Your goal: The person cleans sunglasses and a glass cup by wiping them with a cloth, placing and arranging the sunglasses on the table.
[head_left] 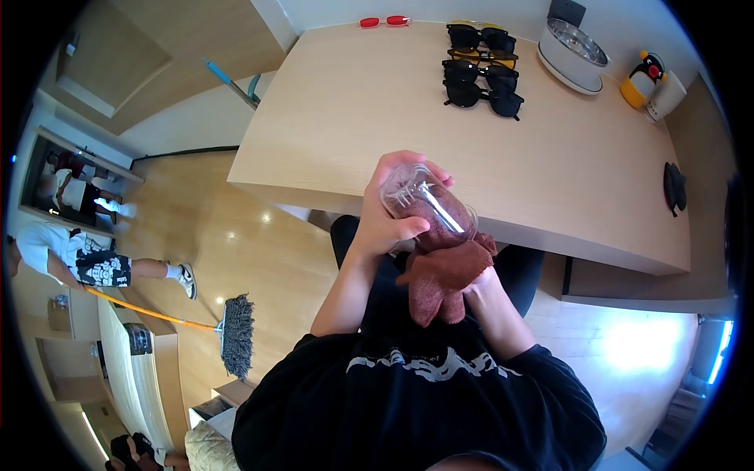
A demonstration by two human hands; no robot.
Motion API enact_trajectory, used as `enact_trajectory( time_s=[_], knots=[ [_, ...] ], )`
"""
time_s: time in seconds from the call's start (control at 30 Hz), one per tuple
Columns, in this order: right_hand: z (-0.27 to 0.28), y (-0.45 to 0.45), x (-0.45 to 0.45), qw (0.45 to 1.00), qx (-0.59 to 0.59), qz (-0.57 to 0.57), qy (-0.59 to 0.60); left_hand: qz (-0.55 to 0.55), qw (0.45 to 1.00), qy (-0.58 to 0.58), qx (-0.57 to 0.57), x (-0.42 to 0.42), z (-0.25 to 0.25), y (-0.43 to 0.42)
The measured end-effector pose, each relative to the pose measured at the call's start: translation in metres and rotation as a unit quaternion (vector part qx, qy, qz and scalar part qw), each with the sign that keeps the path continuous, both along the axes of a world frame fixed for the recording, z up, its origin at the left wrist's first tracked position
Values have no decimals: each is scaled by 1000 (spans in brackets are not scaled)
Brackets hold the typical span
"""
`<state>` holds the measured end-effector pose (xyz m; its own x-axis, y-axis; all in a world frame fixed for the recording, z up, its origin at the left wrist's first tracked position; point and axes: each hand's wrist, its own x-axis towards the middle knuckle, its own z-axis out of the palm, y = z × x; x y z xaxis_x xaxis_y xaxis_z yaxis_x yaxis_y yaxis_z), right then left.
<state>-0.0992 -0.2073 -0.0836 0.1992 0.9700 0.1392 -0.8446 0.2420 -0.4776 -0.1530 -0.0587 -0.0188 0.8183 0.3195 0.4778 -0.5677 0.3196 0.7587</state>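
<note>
My left hand [385,208] is wrapped round a clear glass jar [428,206], with its fingers over the far side and the thumb across the near side. The jar is tilted over the desk's front edge. A reddish-brown cloth [440,286] covers its lower end, and brown cloth shows through the glass inside. My right hand [481,286] is at the cloth's right side, mostly covered by it; its fingers are hidden.
On the desk [353,102] are several sunglasses [483,98], red glasses [385,22], a steel bowl [577,43], a penguin figure [644,78], a white cup [666,98] and a black item [674,188]. At left, another person [94,259] holds a mop [236,337].
</note>
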Motion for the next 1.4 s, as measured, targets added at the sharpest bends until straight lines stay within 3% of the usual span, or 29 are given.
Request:
enact_trajectory(
  time_s=[0.03,0.07,0.13,0.17,0.23,0.27,0.4,0.5,0.53,0.57,0.63,0.83,0.9,0.93,0.97,1.0,1.03,1.1,1.3,1.4],
  knots=[
    [-1,-1,-1,997,1,38,71,5,1000,15,13,1,0,0],
    [-1,-1,-2,997,1,40,69,11,999,29,27,1,0,1],
    [5,1,-6,997,-25,-67,25,28,1000,8,-7,6,1,-6],
    [10,1,-5,997,-22,-68,23,41,998,-10,-41,8,2,-8],
    [19,-2,-2,936,-62,-212,-274,46,997,29,-51,4,-3,-9],
    [16,5,-1,912,-3,-291,-290,54,994,70,-64,2,-6,-11],
    [47,4,12,934,78,-188,-295,24,991,93,-91,0,-4,-17],
    [47,4,13,797,-133,-123,-576,5,988,135,-80,0,-4,-14],
    [44,9,12,784,-14,-233,-575,2,988,135,-72,1,-6,-12],
    [46,8,10,784,-13,-233,-575,0,989,135,-64,2,-7,-11],
    [54,3,2,842,-38,-234,-486,0,989,131,-68,2,-5,-13],
    [24,3,5,832,-62,-200,-513,14,990,131,-56,6,-2,-10],
    [7,4,2,899,-83,-240,-357,11,990,130,-47,8,-2,-8],
    [-2,4,6,898,-82,-242,-359,9,992,121,-31,9,-4,-6],
    [-12,-2,11,966,-57,-161,-192,5,993,115,-16,9,-5,-7],
    [-5,-5,10,996,-30,-76,-16,1,993,118,-19,9,-4,-8],
    [3,-4,9,996,-31,-79,-16,-7,993,116,-4,10,0,-8],
    [21,-3,3,981,123,-19,147,-18,993,113,7,13,1,-7],
    [-10,-4,5,981,61,-128,133,-12,992,127,-27,18,-5,-13],
    [-11,-3,6,943,-180,-253,-116,45,989,134,-32,13,-9,-17]
  ],
)
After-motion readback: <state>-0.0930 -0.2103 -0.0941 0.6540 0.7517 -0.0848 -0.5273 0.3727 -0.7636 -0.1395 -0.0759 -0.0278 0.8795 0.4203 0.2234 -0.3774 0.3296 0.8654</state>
